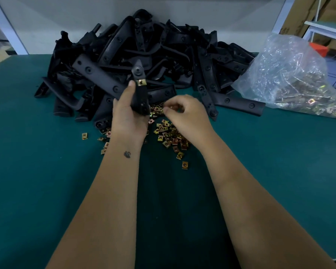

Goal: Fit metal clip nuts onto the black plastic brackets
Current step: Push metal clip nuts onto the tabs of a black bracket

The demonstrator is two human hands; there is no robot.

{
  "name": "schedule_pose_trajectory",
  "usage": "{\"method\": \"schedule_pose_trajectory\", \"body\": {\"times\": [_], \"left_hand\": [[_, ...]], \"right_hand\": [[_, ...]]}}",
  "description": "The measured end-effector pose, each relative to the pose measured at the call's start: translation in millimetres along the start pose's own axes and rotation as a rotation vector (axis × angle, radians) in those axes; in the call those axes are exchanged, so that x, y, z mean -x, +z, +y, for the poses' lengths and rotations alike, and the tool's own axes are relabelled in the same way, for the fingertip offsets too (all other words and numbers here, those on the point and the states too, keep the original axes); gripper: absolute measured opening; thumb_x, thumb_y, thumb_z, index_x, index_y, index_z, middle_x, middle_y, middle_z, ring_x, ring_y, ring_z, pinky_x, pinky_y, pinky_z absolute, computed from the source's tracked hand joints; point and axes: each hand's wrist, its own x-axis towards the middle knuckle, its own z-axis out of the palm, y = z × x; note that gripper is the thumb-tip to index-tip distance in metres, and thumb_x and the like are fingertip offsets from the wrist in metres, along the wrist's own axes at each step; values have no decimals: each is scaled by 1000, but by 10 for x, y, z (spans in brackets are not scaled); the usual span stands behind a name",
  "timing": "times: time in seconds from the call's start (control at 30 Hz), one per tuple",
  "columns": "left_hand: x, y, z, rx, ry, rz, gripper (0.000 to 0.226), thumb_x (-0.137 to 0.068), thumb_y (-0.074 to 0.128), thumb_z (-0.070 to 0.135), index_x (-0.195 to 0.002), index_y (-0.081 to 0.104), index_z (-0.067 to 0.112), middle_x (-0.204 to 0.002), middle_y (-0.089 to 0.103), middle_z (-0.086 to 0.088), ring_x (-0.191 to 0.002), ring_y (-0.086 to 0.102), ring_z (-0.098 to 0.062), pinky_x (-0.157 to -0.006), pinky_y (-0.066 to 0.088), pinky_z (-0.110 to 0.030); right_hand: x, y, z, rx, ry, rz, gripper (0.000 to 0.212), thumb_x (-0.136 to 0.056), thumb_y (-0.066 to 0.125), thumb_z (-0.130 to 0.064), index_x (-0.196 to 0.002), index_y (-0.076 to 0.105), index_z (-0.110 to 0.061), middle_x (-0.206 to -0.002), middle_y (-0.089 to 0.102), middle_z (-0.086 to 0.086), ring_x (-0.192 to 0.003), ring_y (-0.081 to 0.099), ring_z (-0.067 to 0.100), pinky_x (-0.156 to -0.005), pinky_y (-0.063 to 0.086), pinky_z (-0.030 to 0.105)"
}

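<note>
Head | left hand (127, 115) grips bracket (139, 90); no legible writing

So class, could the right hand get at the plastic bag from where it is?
Probably yes: the right hand hovers over the loose nuts, and only bare table lies between it and the bag.

Dim, cool light overall; the green worktop (47, 171) darkens toward its near edge; the black bracket pile (144, 55) loses detail in shadow; the clear plastic bag (291, 74) glints; wide-angle bending at the edges; slight softness throughout.
</note>
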Motion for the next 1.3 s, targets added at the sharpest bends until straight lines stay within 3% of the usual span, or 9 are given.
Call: {"method": "schedule_pose_trajectory", "body": {"times": [0.17, 0.3, 0.47, 0.67, 0.77, 0.87, 0.93, 1.1, 1.3], "left_hand": [[-36, -59, 105, 122, 10, -14, 38, -95, 64, 15, -131, 51, 12, -110, 63, -6, -91, 62, -16, -61, 52, -23], [-39, -49, 88, 106, -6, -27, 26, -96, 61, 14, -120, 53, 13, -114, 62, -7, -95, 60, -17, -63, 52, -24], [-48, -47, 68, 100, -12, -27, 21, -96, 61, 14, -116, 53, 13, -112, 62, -7, -91, 60, -17, -63, 51, -24], [-30, -13, 47, 76, -23, -28, 24, -96, 61, 12, -118, 53, 13, -107, 62, -6, -89, 61, -18, -60, 52, -23], [-19, 4, 28, 34, -24, -21, 47, -95, 61, 8, -140, 47, 7, -111, 59, -8, -89, 59, -18, -58, 52, -22], [-14, 11, 3, -2, -29, -41, 58, -93, 59, 3, -148, 39, 4, -116, 59, -9, -87, 60, -17, -59, 52, -22], [-24, 12, -8, -30, -44, -52, 55, -93, 58, 0, -145, 42, 3, -119, 58, -10, -93, 60, -18, -62, 54, -23], [-35, 5, -37, -82, -37, -90, 33, -92, 55, -5, -119, 44, 10, -116, 57, -10, -97, 60, -20, -65, 54, -24], [-3, 15, -59, -119, -42, -114, 23, -92, 58, -3, -99, 47, 16, -103, 61, -5, -93, 60, -19, -69, 53, -28]], "right_hand": [[38, 134, 75, 510, -154, -176, 34, -88, 64, -38, -116, 69, -19, -109, 55, 0, -111, 44, 22, -86, 28, 29], [46, 154, 48, 515, -168, -186, 28, -87, 64, -36, -111, 71, -23, -103, 51, -3, -111, 42, 23, -80, 19, 28], [33, 107, 45, 522, -150, -165, 22, -85, 65, -33, -103, 74, -23, -105, 57, 0, -109, 45, 24, -84, 28, 31], [20, 103, 54, 461, -131, -161, 15, -84, 67, -26, -97, 69, -20, -98, 52, -2, -106, 45, 23, -80, 27, 31], [16, 119, 64, 432, -146, -169, 13, -83, 67, -22, -95, 66, -18, -93, 49, -5, -102, 44, 20, -77, 25, 30], [13, 110, 62, 351, -133, -169, 11, -82, 67, -17, -92, 64, -18, -93, 56, -6, -100, 49, 20, -81, 35, 34], [16, 94, 55, 246, -111, -157, 11, -81, 66, -11, -88, 61, -19, -88, 61, -6, -92, 55, 18, -81, 44, 36], [4, 25, 35, -20, -5, -33, 18, -83, 70, -4, -86, 63, -21, -81, 64, -8, -74, 59, 4, -66, 45, 11], [-21, -74, 42, -267, 137, 95, 17, -88, 67, -4, -83, 68, -20, -78, 72, -1, -67, 64, 2, -65, 51, 15]]}}
